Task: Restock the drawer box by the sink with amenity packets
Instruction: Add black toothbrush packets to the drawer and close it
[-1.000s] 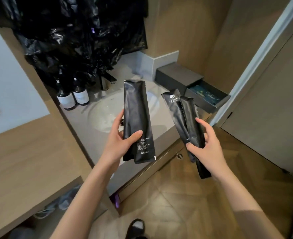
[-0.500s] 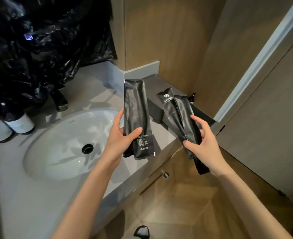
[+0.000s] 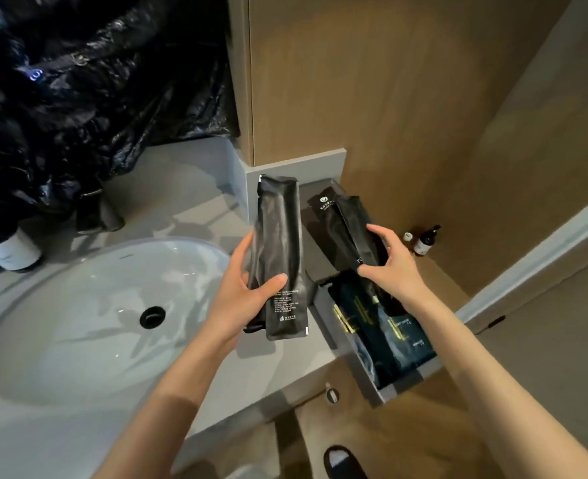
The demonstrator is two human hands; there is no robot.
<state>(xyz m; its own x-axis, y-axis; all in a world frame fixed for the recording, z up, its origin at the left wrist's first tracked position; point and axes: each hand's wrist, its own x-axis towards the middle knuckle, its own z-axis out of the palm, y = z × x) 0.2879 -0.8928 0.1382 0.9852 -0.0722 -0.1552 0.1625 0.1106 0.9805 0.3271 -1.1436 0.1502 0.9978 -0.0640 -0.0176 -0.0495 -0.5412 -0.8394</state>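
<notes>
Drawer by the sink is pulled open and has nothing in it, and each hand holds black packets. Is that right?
Not quite. The drawer is pulled open, but it is not empty: the head view shows dark packets with gold print lying inside it. The rest holds: the left hand grips one black packet, and the right hand grips a pair of black packets.

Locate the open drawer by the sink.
In the head view, the open drawer sits right of the sink, jutting past the counter edge, below the right hand.
</notes>
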